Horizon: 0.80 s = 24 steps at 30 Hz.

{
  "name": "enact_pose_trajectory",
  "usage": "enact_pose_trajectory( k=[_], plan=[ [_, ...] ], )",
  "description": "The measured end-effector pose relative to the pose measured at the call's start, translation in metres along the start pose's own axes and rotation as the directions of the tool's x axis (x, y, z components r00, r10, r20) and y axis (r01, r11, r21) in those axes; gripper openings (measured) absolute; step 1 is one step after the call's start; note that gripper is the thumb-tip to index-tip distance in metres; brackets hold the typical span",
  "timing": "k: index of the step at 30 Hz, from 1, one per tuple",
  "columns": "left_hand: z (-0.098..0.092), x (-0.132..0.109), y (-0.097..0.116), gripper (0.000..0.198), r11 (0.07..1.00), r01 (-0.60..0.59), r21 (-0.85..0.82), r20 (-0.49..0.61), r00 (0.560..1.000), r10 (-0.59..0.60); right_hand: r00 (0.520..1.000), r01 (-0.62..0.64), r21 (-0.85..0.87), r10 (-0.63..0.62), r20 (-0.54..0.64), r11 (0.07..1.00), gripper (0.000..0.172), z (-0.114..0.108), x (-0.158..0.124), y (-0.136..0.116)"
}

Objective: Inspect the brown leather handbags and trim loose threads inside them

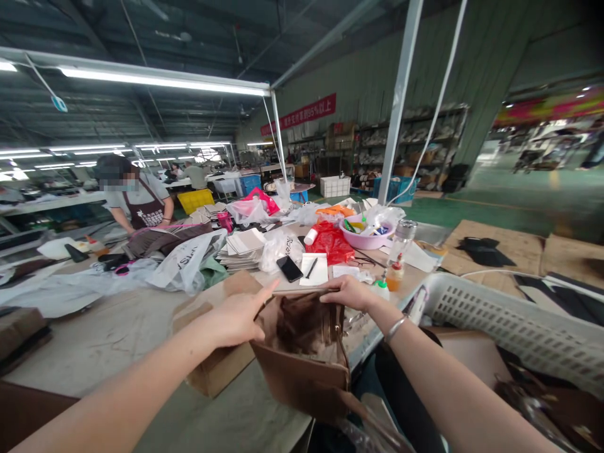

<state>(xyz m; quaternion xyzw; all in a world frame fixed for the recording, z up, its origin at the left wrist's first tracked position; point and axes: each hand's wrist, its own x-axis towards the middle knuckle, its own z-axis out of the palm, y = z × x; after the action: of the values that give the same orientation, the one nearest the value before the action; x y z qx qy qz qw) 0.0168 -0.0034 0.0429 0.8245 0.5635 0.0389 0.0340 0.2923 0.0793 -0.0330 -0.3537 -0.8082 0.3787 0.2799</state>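
Left hand (236,319) is closed on the near-left rim of the brown bag (302,377), index finger out. Right hand (350,292) pinches the far-right rim. The bag sits between them, mouth spread, at the table (117,333) edge. My read: pull both rims evenly and support the bottom. Cardboard box (212,374) just under left hand, phone (289,268) beyond. White basket (509,324) crowds the right wrist. Bare tabletop left of left hand.
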Motion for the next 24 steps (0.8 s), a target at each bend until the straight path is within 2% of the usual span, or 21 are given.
enact_pose_trajectory(
  k=[2, 3, 6, 9, 14, 18, 21, 24],
  plan=[
    [0.005, -0.006, 0.011, 0.087, 0.998, -0.067, -0.009, 0.054, 0.996, 0.067, 1.0, 0.02, 0.044, -0.02, 0.008, 0.999, 0.036, 0.005, -0.005, 0.006],
    [0.007, -0.005, 0.016, 0.078, 0.995, -0.102, -0.017, 0.043, 0.994, 0.103, 1.0, 0.025, 0.063, -0.025, 0.0, 0.998, 0.036, 0.008, -0.008, 0.008],
    [0.015, 0.011, 0.028, 0.04, 0.982, -0.186, -0.039, -0.092, 0.979, 0.182, 0.999, 0.024, 0.103, -0.02, -0.039, 0.994, 0.037, 0.016, -0.013, 0.012],
    [0.026, 0.034, 0.033, 0.023, 0.971, -0.237, -0.033, -0.156, 0.961, 0.23, 0.999, 0.041, 0.138, -0.035, -0.041, 0.99, 0.039, 0.017, -0.015, 0.014],
    [0.044, 0.053, 0.03, 0.009, 0.941, -0.34, -0.003, -0.174, 0.926, 0.334, 0.998, 0.054, 0.162, -0.046, -0.049, 0.985, 0.047, 0.015, -0.02, 0.023],
    [0.048, 0.056, 0.025, 0.016, 0.915, -0.389, -0.104, -0.154, 0.916, 0.371, 0.995, 0.09, 0.197, -0.079, -0.062, 0.976, 0.055, 0.014, -0.023, 0.028],
    [0.046, 0.058, 0.022, 0.018, 0.922, -0.316, -0.222, -0.11, 0.948, 0.299, 0.992, 0.126, 0.174, -0.118, -0.054, 0.977, 0.056, 0.012, -0.025, 0.027],
    [0.045, 0.058, 0.021, 0.018, 0.94, -0.257, -0.227, -0.101, 0.966, 0.24, 0.987, 0.158, 0.167, -0.155, -0.036, 0.973, 0.057, 0.01, -0.026, 0.026]
  ],
)
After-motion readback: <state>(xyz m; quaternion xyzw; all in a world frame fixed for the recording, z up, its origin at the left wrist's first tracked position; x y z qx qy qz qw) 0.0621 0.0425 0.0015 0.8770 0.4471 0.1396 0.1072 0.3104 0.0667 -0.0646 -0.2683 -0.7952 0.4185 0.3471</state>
